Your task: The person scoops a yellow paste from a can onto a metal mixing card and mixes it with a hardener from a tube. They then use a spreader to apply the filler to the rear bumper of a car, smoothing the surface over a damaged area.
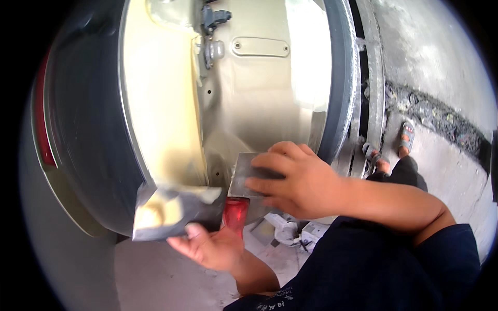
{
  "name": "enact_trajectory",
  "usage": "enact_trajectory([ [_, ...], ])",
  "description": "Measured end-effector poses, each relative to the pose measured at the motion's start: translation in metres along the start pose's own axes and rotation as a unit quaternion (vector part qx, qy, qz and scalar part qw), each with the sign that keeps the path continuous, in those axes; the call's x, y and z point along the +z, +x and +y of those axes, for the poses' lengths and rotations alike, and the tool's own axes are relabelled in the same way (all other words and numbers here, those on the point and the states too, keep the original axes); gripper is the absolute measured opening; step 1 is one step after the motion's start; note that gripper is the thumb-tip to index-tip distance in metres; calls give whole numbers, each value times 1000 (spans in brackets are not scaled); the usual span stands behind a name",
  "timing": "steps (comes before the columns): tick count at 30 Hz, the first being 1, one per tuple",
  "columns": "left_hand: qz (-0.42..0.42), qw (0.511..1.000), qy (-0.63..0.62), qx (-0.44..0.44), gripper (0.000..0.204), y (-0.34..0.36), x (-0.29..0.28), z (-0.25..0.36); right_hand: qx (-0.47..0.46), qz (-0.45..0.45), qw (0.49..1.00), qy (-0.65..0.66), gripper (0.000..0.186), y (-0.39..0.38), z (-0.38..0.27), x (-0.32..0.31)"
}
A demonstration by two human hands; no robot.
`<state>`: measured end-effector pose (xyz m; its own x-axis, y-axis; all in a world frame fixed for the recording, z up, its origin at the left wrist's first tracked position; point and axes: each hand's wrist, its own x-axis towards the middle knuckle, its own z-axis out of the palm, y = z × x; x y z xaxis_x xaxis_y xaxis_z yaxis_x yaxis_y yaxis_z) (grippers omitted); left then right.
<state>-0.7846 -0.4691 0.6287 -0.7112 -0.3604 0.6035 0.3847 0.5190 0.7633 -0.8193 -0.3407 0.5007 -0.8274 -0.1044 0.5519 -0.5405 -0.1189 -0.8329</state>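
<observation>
My left hand [212,249] grips a dark, flat plate [207,210] with its thumb on top. A cream-yellow paste [161,210] is smeared over the plate's left part. My right hand [295,181] has its fingers closed over a grey rectangular plate [243,173], held against or just in front of the car's lower beige panel [244,103]; whether it touches cannot be made out. Left of that panel runs a pale cream strip [166,103], smudged darker near its lower end. Between my hands shows a shiny red piece [236,213].
A dark grey car panel [88,119] with a red lamp [42,114] curves along the left. Black fittings [215,19] stick out of the beige panel. White and grey items [285,230] lie on the floor below. My sandalled feet [407,135] stand at right, beside a rubble-filled groove [436,111].
</observation>
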Motion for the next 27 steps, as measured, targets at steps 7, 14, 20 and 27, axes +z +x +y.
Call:
enact_trajectory([
  [7, -123, 957, -250, -85, 36, 56, -77, -3, 384, -84, 600, 697, 59, 27, 21, 1],
  [14, -73, 939, -309, -132, 28, 72, -104, -24, 410, -97, 483, 768, 39, 48, 12, 22],
  [20, -100, 939, -308, -113, 31, 72, -110, -31, 427, -117, 491, 750, 41, 57, 9, 25],
  [27, -107, 933, -322, -117, 32, 68, -104, -29, 406, -101, 526, 740, 46, 67, -6, 23],
])
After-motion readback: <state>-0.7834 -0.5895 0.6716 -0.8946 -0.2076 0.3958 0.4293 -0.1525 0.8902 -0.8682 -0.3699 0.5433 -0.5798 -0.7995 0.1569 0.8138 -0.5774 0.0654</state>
